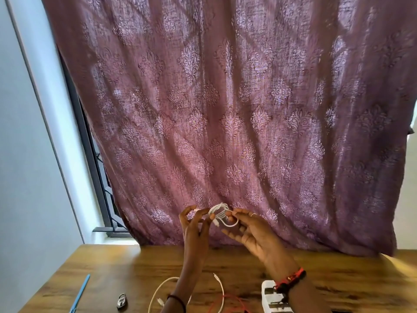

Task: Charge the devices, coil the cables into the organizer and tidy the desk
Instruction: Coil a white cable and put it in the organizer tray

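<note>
Both my hands are raised above the wooden desk (112, 272), in front of the curtain. Between them is a small coiled white cable (220, 214). My right hand (250, 233) pinches the coil at its right side with thumb and forefinger, its other fingers spread. My left hand (194, 227) pinches the cable's loose end at the left. On the desk below lie another white cable (222, 290), a red cable (234, 303) and a white power strip (272, 298), partly hidden by my right forearm.
A blue pen (81, 292) lies at the desk's left, with a small dark metal clip (121, 301) beside it. A mauve patterned curtain (225, 109) hangs behind the desk and touches its far edge. A window frame and white wall stand at the left.
</note>
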